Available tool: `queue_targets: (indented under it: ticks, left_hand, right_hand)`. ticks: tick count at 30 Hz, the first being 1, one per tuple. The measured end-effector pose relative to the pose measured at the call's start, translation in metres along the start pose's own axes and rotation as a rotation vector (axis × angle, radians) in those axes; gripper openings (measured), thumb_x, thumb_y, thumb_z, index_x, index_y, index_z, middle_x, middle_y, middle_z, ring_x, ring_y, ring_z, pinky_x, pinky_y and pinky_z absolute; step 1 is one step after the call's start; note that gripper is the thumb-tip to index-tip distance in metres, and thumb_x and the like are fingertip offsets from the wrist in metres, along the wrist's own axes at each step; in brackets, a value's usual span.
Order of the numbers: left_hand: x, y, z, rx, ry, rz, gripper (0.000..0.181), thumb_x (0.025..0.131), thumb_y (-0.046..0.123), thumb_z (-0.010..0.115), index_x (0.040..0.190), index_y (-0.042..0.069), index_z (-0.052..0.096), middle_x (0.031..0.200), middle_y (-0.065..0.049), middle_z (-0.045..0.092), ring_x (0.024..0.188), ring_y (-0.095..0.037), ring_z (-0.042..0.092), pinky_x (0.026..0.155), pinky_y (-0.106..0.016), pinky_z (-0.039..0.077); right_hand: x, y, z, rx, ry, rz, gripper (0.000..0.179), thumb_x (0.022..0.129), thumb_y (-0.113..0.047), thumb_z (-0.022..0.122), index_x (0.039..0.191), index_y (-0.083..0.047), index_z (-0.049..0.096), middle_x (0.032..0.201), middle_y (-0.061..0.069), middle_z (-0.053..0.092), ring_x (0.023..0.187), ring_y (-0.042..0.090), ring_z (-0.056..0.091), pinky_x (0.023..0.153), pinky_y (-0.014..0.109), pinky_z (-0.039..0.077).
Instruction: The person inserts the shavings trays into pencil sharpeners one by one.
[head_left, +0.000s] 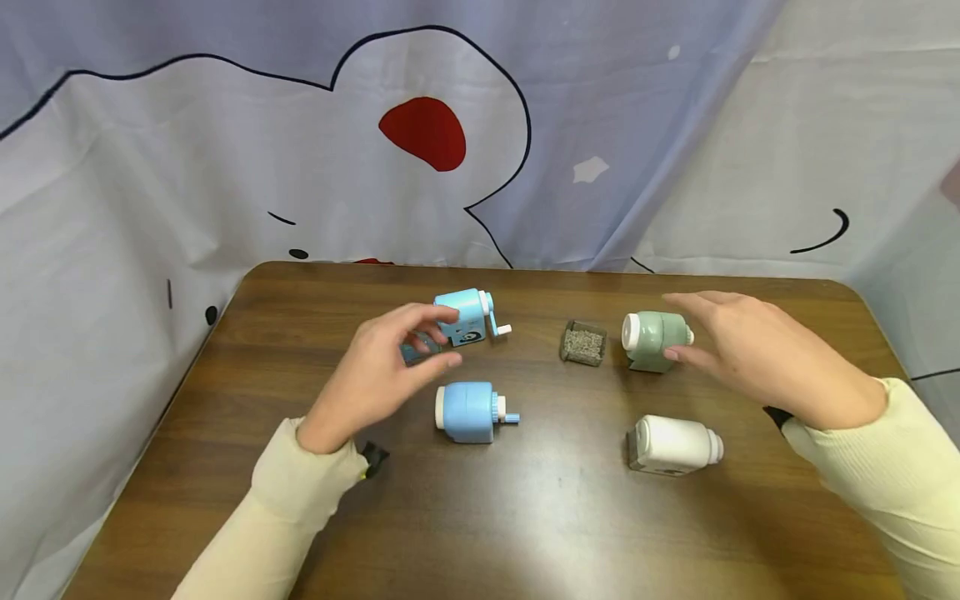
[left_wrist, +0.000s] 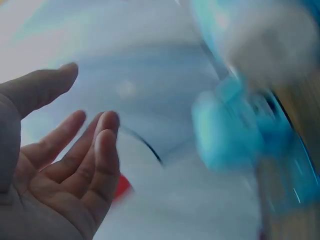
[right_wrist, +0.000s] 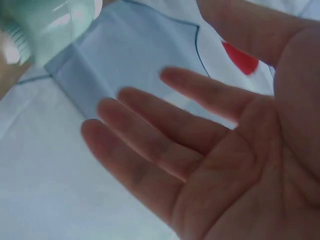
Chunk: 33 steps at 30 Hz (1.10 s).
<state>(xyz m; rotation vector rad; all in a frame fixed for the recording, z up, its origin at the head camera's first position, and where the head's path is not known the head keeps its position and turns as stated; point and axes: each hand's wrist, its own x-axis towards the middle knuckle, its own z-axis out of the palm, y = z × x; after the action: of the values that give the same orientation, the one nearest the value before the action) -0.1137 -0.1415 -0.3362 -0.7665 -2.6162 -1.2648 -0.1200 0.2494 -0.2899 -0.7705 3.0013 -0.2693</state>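
Both hands empty. Left hand [head_left: 378,362], thumb and fingers parted and loosely bent, hovers beside the light blue sharpener [head_left: 462,315]; the left wrist view shows a gap, nothing gripped. Right hand [head_left: 738,346], fingers spread and relaxed, is just beside the green sharpener [head_left: 654,337], apart from it in the right wrist view; the parted thumb probably leaves room for the body. Small tray [head_left: 583,343] with grainy bits sits left of the green one, likely its pulled-out drawer, set level so nothing spills. A clear blue piece, partly hidden behind the left fingers, may be another drawer. Blue sharpener [head_left: 468,412] and white sharpener [head_left: 671,446] are nearer the person on the bench [head_left: 555,533], well apart, presumably for hand room. Light blue crank points right, unobstructed.
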Motion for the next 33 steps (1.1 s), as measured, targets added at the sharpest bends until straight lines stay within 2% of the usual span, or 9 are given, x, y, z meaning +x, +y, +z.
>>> queue_targets:
  ticks: [4,7,10,13,17,19,23,27,33]
  left_hand:
    - [0.006,-0.043,-0.015,-0.026,0.09,-0.135,0.044,0.089,0.014,0.078,0.131,0.011,0.064,0.111,-0.002,0.069,0.094,-0.016,0.066,0.081,-0.037,0.055]
    - [0.008,-0.07,-0.021,-0.043,0.123,-0.213,0.048,0.09,0.015,0.077,0.135,0.01,0.061,0.117,-0.006,0.067,0.1,-0.02,0.065,0.085,-0.04,0.054]
    - [0.01,-0.09,-0.022,0.016,0.087,-0.279,0.056,0.09,0.021,0.078,0.14,0.01,0.056,0.128,-0.01,0.061,0.112,-0.028,0.06,0.093,-0.046,0.05]
    - [0.011,-0.103,-0.021,0.109,-0.014,-0.342,0.071,0.088,0.033,0.079,0.147,0.009,0.048,0.142,-0.014,0.052,0.125,-0.035,0.052,0.102,-0.054,0.043]
    - [0.012,-0.115,-0.015,0.201,-0.156,-0.394,0.09,0.082,0.043,0.083,0.152,0.006,0.04,0.152,-0.018,0.041,0.138,-0.038,0.04,0.11,-0.057,0.034]
    - [0.013,-0.118,-0.01,0.227,-0.201,-0.401,0.095,0.078,0.043,0.086,0.152,0.004,0.039,0.153,-0.02,0.039,0.14,-0.039,0.037,0.112,-0.057,0.032]
    - [0.013,-0.121,-0.001,0.271,-0.251,-0.395,0.097,0.073,0.037,0.091,0.149,0.001,0.043,0.148,-0.022,0.044,0.134,-0.039,0.041,0.11,-0.057,0.035]
    - [0.011,-0.122,0.005,0.297,-0.25,-0.384,0.087,0.075,0.029,0.091,0.145,0.0,0.049,0.139,-0.022,0.052,0.122,-0.037,0.05,0.105,-0.056,0.04]
    - [0.009,-0.125,0.007,0.271,-0.173,-0.428,0.062,0.079,0.019,0.087,0.132,0.0,0.061,0.11,-0.015,0.06,0.096,-0.029,0.054,0.087,-0.046,0.045]
  right_hand:
    - [0.029,-0.01,0.002,0.017,-0.011,-0.022,0.068,0.092,-0.026,0.075,0.147,0.003,0.045,0.141,0.03,0.051,0.124,0.049,0.053,0.101,0.06,0.042]
    - [0.052,-0.02,0.003,0.01,-0.005,-0.059,0.07,0.092,-0.024,0.075,0.147,0.003,0.044,0.141,0.03,0.051,0.126,0.048,0.052,0.103,0.059,0.042]
    - [0.076,-0.029,0.005,-0.005,-0.005,-0.103,0.073,0.091,-0.026,0.077,0.148,0.005,0.043,0.142,0.029,0.051,0.126,0.047,0.052,0.103,0.058,0.043]
    - [0.099,-0.037,0.007,-0.009,-0.019,-0.13,0.078,0.089,-0.028,0.078,0.149,0.004,0.041,0.145,0.029,0.047,0.129,0.047,0.05,0.106,0.058,0.041]
    - [0.127,-0.048,0.015,0.005,-0.052,-0.126,0.086,0.087,-0.032,0.081,0.152,0.002,0.037,0.15,0.029,0.041,0.133,0.047,0.046,0.11,0.055,0.037]
    - [0.137,-0.054,0.02,0.007,-0.068,-0.118,0.09,0.085,-0.033,0.082,0.153,0.0,0.035,0.151,0.029,0.04,0.133,0.046,0.045,0.11,0.054,0.037]
    - [0.151,-0.069,0.033,0.001,-0.096,-0.108,0.093,0.084,-0.036,0.083,0.155,-0.003,0.033,0.152,0.029,0.039,0.133,0.045,0.047,0.108,0.053,0.04]
    - [0.159,-0.084,0.044,-0.001,-0.122,-0.098,0.091,0.084,-0.036,0.083,0.155,-0.006,0.034,0.152,0.026,0.039,0.132,0.043,0.049,0.105,0.052,0.044]
    - [0.169,-0.103,0.054,0.003,-0.131,-0.124,0.085,0.085,-0.034,0.083,0.152,-0.006,0.039,0.148,0.024,0.045,0.126,0.04,0.054,0.103,0.047,0.047]
